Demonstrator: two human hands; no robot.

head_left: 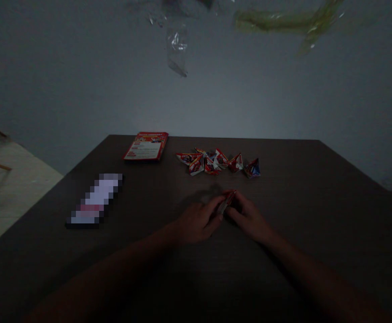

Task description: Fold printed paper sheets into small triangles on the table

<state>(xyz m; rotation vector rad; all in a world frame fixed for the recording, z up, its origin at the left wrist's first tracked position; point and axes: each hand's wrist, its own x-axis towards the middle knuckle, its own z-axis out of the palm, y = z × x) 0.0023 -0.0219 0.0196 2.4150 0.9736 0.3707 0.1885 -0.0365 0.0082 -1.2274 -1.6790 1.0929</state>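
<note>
Both my hands meet over the dark table around a small folded paper piece (227, 202), printed red and white. My left hand (198, 218) pinches its left side between thumb and fingers. On the other side, my right hand (250, 218) grips it with curled fingers, which hide part of it. Just beyond lie several folded paper shapes (204, 162) in red, white and yellow, bunched together. Two more stand to their right: a red and white one (235, 163) and a bluish one (252, 169).
A stack of red and white printed leaflets (145, 147) lies at the table's back left. Nearer on the left is a phone (95, 199) with a blurred, lit screen. The table (300, 179) meets a grey wall (250, 89) bearing clear and yellowish tape (276, 21).
</note>
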